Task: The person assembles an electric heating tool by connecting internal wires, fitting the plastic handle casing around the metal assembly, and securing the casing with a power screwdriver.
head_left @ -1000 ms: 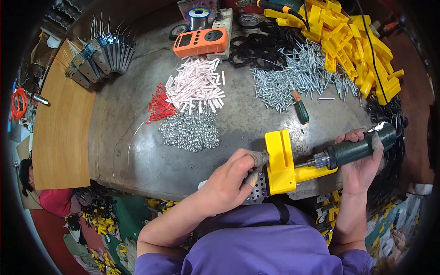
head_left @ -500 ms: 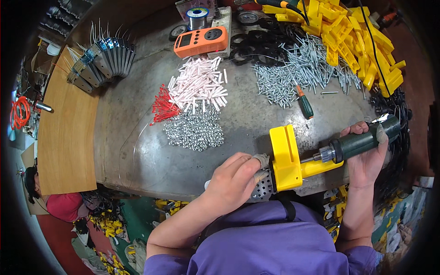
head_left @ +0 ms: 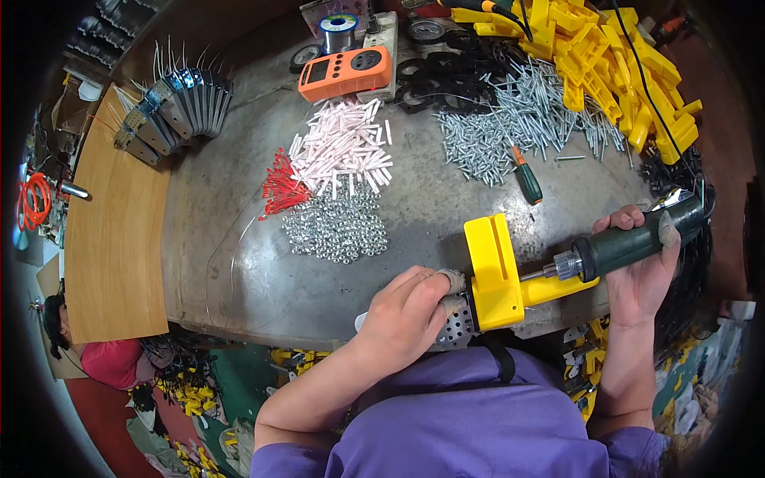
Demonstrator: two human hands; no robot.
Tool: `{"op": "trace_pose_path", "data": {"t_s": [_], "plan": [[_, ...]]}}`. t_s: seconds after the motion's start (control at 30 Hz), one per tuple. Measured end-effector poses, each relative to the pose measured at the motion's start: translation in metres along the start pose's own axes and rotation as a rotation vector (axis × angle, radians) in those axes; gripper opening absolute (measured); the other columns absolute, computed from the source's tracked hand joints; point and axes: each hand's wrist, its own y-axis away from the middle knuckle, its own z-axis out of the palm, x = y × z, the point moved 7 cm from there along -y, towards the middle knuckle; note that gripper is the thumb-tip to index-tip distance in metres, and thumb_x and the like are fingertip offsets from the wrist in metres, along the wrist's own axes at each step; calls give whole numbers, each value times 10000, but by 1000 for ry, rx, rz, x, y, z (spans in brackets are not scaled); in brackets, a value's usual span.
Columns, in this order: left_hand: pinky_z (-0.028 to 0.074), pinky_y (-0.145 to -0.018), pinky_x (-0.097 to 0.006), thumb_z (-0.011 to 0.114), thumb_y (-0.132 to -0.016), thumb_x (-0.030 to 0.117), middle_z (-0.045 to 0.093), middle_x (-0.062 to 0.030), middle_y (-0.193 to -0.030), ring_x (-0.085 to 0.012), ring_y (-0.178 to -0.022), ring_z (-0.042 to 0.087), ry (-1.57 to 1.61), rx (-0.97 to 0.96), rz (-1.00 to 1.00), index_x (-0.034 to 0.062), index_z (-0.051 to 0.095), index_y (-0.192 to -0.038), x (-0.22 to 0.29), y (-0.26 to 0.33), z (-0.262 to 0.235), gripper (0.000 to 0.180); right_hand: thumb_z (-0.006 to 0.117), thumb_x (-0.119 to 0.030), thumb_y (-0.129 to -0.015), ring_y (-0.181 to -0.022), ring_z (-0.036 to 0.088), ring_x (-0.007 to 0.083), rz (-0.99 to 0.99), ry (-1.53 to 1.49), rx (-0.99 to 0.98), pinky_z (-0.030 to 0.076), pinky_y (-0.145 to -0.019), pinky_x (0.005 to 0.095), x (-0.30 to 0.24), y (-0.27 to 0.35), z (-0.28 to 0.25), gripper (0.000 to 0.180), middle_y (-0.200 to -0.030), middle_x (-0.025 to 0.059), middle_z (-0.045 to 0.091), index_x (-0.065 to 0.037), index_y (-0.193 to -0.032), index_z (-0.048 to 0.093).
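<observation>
My left hand (head_left: 401, 317) is closed round a perforated metal plate (head_left: 457, 328) joined to a yellow plastic handle (head_left: 492, 259), near the front edge of the worktable. Cloth tape wraps one finger; the part under the palm is mostly hidden. In my right hand (head_left: 640, 291) lies a dark green electric screwdriver (head_left: 636, 245), gripped round its body. Its bit points left, with the tip up against the yellow handle's right side; where exactly the tip sits I cannot tell. A small hand screwdriver (head_left: 527, 182) with a green and orange grip rests on the table beyond.
Long screws (head_left: 502, 131), yellow plastic parts (head_left: 598, 68), pale pink tubes (head_left: 339, 147), red pieces (head_left: 283, 190) and metal nuts (head_left: 335, 231) lie in piles. Behind them stand an orange meter (head_left: 344, 73) and a solder spool (head_left: 339, 36). Metal plates (head_left: 171, 111) line a wooden board (head_left: 119, 263) at left.
The view has shifted slightly. My right hand and the electric screwdriver sit a little farther right. Both hands keep their holds.
</observation>
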Motion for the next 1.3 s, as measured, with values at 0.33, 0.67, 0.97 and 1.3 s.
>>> {"op": "trace_pose_path", "data": {"t_s": [0.33, 0.67, 0.97, 1.3], "plan": [[442, -660, -390, 715, -652, -17, 555, -114, -837, -311, -748, 534, -65, -77, -35, 33, 568, -886, 5, -13, 0, 281, 641, -270, -861, -907, 505, 198, 4, 8, 10, 377, -998, 432, 1, -5, 0, 362, -918, 63, 491, -47, -1108, 498], [432, -708, -391, 698, -677, -10, 527, -122, -848, -331, -805, 506, -67, -101, -73, 21, 545, -940, 5, -12, 2, 306, 639, -211, -868, -896, 500, 205, -20, 22, -27, 380, -999, 414, -1, -10, 10, 335, -918, 67, 479, -10, -1079, 475], [454, -801, -451, 604, -754, -25, 583, -191, -961, -378, -932, 551, -406, -127, -201, 4, 510, -1067, -41, -14, -38, 328, 625, -172, -854, -963, 487, 236, -47, -84, -116, 333, -1053, 430, -26, 9, 17, 326, -967, 109, 482, 22, -1072, 479], [503, -757, -381, 672, -740, -48, 575, -168, -961, -339, -876, 594, 65, 1, -135, 20, 492, -1019, -6, 8, -24, 338, 622, -252, -842, -891, 507, 206, -36, 5, 72, 369, -1006, 422, -11, 30, 1, 320, -915, 80, 489, -8, -1005, 494]]}}
